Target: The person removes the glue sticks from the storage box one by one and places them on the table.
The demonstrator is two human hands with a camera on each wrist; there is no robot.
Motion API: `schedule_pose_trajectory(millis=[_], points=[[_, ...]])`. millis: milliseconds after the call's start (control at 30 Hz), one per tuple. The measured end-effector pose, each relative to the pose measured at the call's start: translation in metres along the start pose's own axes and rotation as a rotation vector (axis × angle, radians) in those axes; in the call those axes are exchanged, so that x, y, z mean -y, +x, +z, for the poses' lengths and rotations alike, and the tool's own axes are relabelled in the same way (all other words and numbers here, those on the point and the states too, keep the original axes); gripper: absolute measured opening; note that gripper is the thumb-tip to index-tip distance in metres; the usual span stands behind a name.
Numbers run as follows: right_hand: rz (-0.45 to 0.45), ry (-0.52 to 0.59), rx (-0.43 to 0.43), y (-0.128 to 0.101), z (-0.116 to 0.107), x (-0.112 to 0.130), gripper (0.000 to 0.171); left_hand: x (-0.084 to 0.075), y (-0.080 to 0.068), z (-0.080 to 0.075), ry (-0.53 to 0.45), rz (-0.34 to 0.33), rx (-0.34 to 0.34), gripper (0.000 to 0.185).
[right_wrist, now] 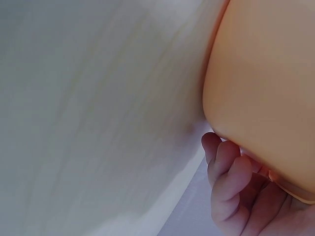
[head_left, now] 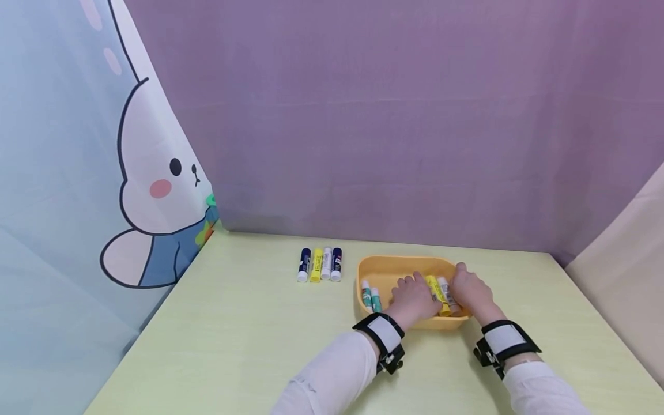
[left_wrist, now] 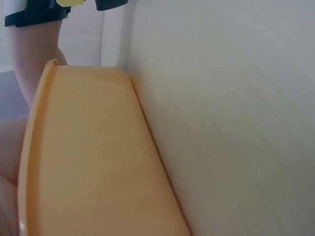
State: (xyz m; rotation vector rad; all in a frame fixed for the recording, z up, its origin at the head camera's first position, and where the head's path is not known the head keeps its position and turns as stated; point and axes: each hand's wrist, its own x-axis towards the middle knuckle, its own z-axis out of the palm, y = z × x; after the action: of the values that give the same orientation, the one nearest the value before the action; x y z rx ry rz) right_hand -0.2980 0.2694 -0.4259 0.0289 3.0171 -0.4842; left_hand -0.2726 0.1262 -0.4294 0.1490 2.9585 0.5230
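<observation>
Two hands were in the yellow tray (head_left: 399, 266): my left hand (head_left: 413, 300) lay inside it, fingers loosely bent over the sticks, what it held hidden from me; my right hand (head_left: 469, 291) curled its fingers over the tray's right rim. Glue sticks (head_left: 441, 293) lay in the tray, yellow and white between the hands, two green ones (head_left: 370, 298) left of them. I judged them light, stiff, smooth, best pinched mid-barrel. Left of the tray, four sticks (head_left: 319, 264) lay in a row on the desk (head_left: 249, 323).
</observation>
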Motion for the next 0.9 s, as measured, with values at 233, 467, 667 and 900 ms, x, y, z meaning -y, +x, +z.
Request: schedule_pose_trajectory(millis=[233,467,667,900], points=[[0.002,-0.003,0.007,0.002,0.001,0.000,0.036,-0.001,0.008,0.003,0.060,-0.102,-0.010,0.062],[0.008,0.015,0.013,-0.002,-0.002,0.002,0.036,0.003,0.011,0.005,0.001,-0.069,-0.007,0.025],[0.020,0.013,0.018,-0.002,-0.003,0.002,0.037,0.004,0.012,0.004,0.159,0.017,-0.025,0.020],[0.019,0.007,0.016,-0.001,-0.002,0.002,0.036,0.003,0.010,0.001,0.154,0.026,-0.016,0.017]])
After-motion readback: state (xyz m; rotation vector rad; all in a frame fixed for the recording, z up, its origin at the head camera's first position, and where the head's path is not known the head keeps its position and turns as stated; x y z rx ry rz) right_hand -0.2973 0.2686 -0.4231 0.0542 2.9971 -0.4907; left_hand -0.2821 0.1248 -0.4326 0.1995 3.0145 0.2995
